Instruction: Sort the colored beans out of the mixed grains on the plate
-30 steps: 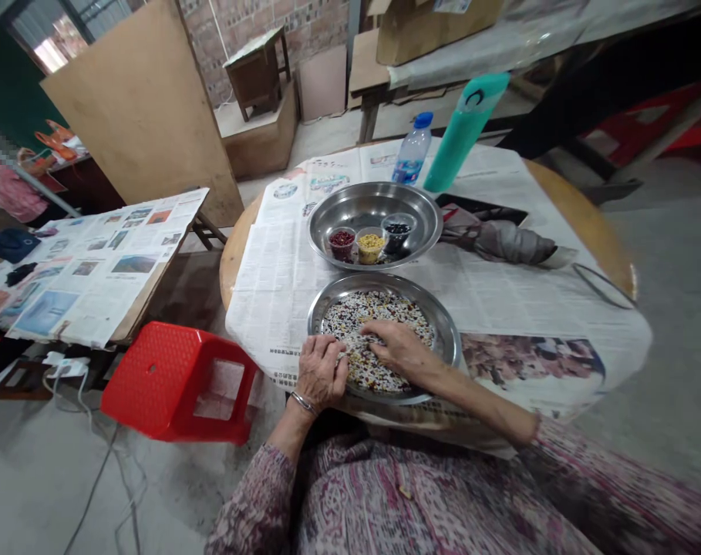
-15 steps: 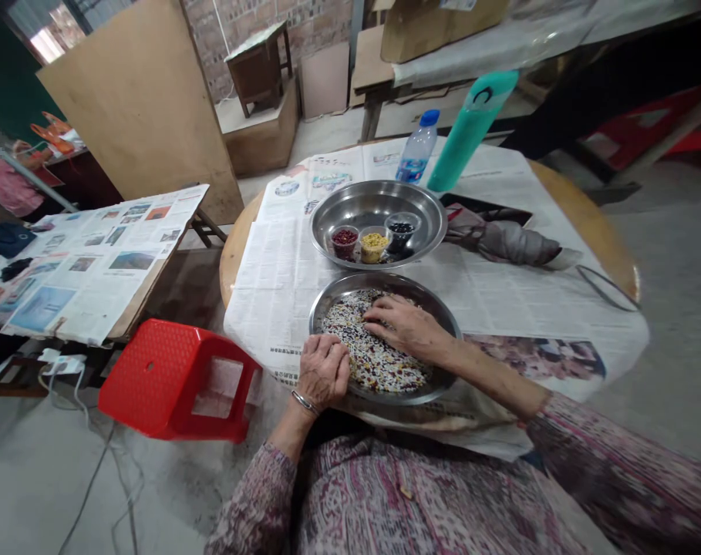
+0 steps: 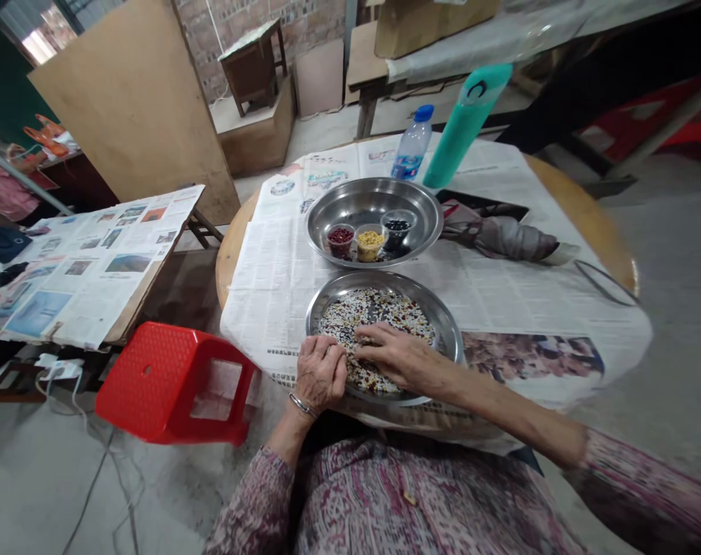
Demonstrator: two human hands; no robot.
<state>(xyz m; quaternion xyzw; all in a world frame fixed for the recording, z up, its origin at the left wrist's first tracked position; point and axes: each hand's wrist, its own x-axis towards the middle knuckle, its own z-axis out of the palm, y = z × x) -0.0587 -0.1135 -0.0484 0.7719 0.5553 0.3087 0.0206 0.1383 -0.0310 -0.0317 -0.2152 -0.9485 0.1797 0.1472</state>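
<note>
A shallow steel basin (image 3: 446,308) holds a spread mix of white rice-like grains and red, yellow and black beans (image 3: 405,307). My left hand (image 3: 320,374), with a bangle at the wrist, has its fingers curled over the basin's near-left rim. In the mix lies my right hand (image 3: 399,358), palm down, fingers reaching left and a little apart; their tips are partly hidden. Behind is a second steel basin (image 3: 338,206) with three clear cups: red beans (image 3: 341,240), yellow beans (image 3: 369,245) and black beans (image 3: 397,229). Some loose dark beans lie beside the cups.
Newspaper (image 3: 263,301) covers the round table. At the back stand a water bottle (image 3: 412,146) and a tilted turquoise bottle (image 3: 466,127). A folded grey umbrella (image 3: 506,235) lies right. A red stool (image 3: 170,381) and a papered side table (image 3: 112,262) are left.
My right hand has swept toward me and slightly left through the mix, baring a strip of basin floor behind it. My left hand stays on the rim.
</note>
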